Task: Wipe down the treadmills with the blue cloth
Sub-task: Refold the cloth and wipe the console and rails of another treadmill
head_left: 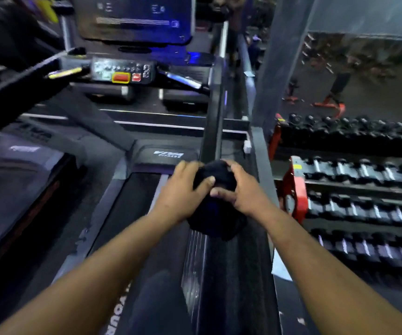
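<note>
I held the blue cloth (215,189) bunched in both grips, left hand (183,189) and right hand (246,189) curled around it above the treadmill (168,154) side rail, probably refolding for a fresh face.

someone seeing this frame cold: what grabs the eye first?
Both bare hands at centre: the left hand and right hand clutch a bunched dark blue cloth over the right side rail of the treadmill. Next, the lit control panel with its red buttons, upper centre under the screen. At right, red racks of dumbbells stand behind the glass.
</note>
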A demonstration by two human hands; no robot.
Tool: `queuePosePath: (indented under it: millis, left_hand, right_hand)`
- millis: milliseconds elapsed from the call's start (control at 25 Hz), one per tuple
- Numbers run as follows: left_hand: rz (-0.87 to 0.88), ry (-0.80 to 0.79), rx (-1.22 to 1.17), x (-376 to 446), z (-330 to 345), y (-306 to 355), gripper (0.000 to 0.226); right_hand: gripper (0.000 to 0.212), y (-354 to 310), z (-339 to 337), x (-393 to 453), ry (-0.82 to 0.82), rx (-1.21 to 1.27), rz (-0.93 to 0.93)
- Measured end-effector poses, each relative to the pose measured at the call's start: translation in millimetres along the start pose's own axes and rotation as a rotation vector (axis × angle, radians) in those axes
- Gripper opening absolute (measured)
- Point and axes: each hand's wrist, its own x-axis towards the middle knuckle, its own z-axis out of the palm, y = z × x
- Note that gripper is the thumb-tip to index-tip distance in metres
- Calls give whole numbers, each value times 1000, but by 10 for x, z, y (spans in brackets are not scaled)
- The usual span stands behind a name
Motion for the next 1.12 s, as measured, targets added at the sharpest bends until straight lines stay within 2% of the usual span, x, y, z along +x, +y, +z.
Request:
queuePosePath:
  millis: [80, 160, 240, 320, 400, 480, 520, 600, 640, 720, 840, 920, 1000, 1120]
  left_hand:
    - [11, 120, 46, -36, 26, 69, 30]
    - [50, 118, 131, -162, -43, 234, 28]
    - [74, 66, 196, -264, -133, 387, 29]
    - [49, 86, 177, -320, -144, 529, 26]
    - [-21, 203, 132, -330, -116, 672, 21]
    - [-150, 303, 116, -231, -72, 760, 18]
    - [-253, 327, 78, -172, -61, 748, 18]
    - [-424, 320, -25, -89, -25, 699, 22]
    - [-456, 309, -76, -52, 18, 670, 22]
    - [-454, 280, -251, -43, 70, 639, 16]
    - [-389, 166, -588, 77, 69, 630, 18]
    - [-319, 87, -582, 212, 84, 575, 24]
    - [-285, 42, -416, 255, 158, 497, 44]
    - [-268, 71, -410, 206, 250, 461, 66]
  right_hand:
    - [70, 98, 28, -71, 65, 104, -4]
    - [42, 132, -59, -278, 128, 211, -3]
    - [29, 125, -218, -379, 180, 173, -14]
    - [24, 91, -339, -378, 275, -6, -26]
    - [27, -48, -304, -371, 477, -165, -52]
    - [36, -142, -108, -394, 625, -117, -115]
    - [46, -175, 51, -411, 598, -66, -138]
    - [74, -173, 389, -474, 345, 68, -118]
    - [83, -117, 534, -492, 217, 138, -89]
    - [86, -31, 643, -417, 115, 254, -88]
    - [80, -32, 510, 36, 138, 367, -41]
    - [77, -16, 355, 336, 173, 437, -3]
    - [70, 15, 332, 443, 188, 536, 21]
    - [66, -57, 626, 14, 256, 628, 30]
